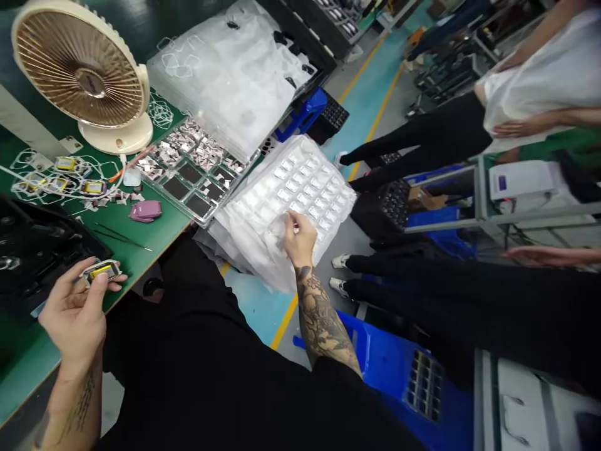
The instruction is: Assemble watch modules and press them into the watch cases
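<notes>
My left hand [79, 313] is closed on a small open electronic device [104, 270] with a pale frame and a yellow part inside, held near the table edge. Out to the right, my right hand [301, 241] is over a white plastic tray [251, 203], thumb and fingertips pinched together. What they grip, if anything, is too small to make out. Rows of small white pieces [312, 191] fill pockets of this tray, which lies on top of a stack. Between my hands, black tweezers [124, 238] lie on the green table [162, 241], near a purple case [145, 211].
A fan [79, 75] stands at the back left beside wired yellow parts [59, 183]. A clear compartment box [204, 219] holds many small pieces. Behind it lies a white plastic sheet [225, 81]. Co-workers stand at right, near a blue chair [389, 357].
</notes>
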Demonstrator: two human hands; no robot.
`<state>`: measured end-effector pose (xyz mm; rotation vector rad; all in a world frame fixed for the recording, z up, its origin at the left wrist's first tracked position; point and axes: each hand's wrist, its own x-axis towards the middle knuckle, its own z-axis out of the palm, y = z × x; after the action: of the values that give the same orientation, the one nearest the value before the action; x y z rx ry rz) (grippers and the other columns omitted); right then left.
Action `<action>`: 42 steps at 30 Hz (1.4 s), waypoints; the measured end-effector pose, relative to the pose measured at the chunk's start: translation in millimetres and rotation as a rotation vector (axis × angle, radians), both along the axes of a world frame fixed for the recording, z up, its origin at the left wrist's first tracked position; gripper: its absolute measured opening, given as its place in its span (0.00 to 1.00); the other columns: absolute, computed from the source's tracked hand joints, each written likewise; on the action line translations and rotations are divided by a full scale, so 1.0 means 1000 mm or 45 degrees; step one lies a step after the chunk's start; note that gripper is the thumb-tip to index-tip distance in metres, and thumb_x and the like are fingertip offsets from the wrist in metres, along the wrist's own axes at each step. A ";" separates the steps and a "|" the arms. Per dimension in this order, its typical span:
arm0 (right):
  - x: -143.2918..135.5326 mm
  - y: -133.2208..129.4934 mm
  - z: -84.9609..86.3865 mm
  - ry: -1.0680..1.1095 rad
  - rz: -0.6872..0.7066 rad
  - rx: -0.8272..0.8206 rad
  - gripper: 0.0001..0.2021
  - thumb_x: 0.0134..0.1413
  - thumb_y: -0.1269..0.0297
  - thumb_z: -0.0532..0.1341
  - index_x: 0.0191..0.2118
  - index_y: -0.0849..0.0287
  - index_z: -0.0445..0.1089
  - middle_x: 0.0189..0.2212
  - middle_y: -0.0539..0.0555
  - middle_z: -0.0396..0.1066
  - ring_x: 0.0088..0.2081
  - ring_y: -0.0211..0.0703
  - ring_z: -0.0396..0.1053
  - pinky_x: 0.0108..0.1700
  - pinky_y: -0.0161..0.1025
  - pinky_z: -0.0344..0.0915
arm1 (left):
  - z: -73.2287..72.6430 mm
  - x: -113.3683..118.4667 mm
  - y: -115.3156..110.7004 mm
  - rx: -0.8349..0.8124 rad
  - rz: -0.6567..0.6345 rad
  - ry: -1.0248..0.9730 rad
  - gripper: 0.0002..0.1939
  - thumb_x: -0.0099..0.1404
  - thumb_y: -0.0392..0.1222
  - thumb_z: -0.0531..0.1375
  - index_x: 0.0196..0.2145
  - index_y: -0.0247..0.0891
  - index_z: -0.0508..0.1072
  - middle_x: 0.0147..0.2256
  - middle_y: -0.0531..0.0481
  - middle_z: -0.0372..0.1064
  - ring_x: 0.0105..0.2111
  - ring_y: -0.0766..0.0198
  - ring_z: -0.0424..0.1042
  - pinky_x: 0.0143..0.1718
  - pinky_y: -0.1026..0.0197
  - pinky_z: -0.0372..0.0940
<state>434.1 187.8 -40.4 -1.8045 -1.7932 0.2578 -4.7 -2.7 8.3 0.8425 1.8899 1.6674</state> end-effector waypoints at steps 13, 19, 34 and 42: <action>-0.280 -0.058 0.066 0.930 1.488 -0.123 0.18 0.70 0.69 0.69 0.61 0.47 0.80 0.57 0.57 0.82 0.56 0.52 0.80 0.58 0.55 0.81 | 0.012 0.013 -0.019 0.011 -0.081 -0.479 0.30 0.70 0.46 0.75 0.65 0.37 0.78 0.51 0.39 0.86 0.43 0.54 0.88 0.41 0.59 0.84; -0.328 -0.063 0.054 0.808 1.800 -0.204 0.18 0.71 0.69 0.68 0.61 0.45 0.80 0.57 0.55 0.83 0.58 0.54 0.78 0.63 0.62 0.77 | 0.010 0.008 -0.039 0.135 0.003 -0.552 0.32 0.71 0.47 0.74 0.69 0.37 0.77 0.56 0.38 0.84 0.44 0.55 0.87 0.48 0.56 0.84; -0.347 -0.079 0.042 0.995 1.556 -0.536 0.11 0.76 0.55 0.62 0.50 0.53 0.80 0.49 0.59 0.83 0.54 0.53 0.82 0.58 0.54 0.81 | 0.008 -0.001 -0.042 0.100 0.155 -0.072 0.14 0.76 0.47 0.69 0.56 0.44 0.88 0.54 0.45 0.86 0.48 0.50 0.88 0.55 0.49 0.83; -0.354 -0.053 0.079 0.784 1.605 0.098 0.09 0.72 0.56 0.67 0.53 0.49 0.80 0.49 0.57 0.82 0.52 0.56 0.82 0.57 0.60 0.82 | 0.003 -0.002 -0.040 0.234 0.277 -0.381 0.22 0.75 0.54 0.70 0.58 0.36 0.84 0.47 0.40 0.87 0.38 0.52 0.88 0.41 0.53 0.85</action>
<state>80.5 134.4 39.0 -0.2272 -2.1115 1.0434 -7.2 -42.7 11.5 0.4320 1.6883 1.9964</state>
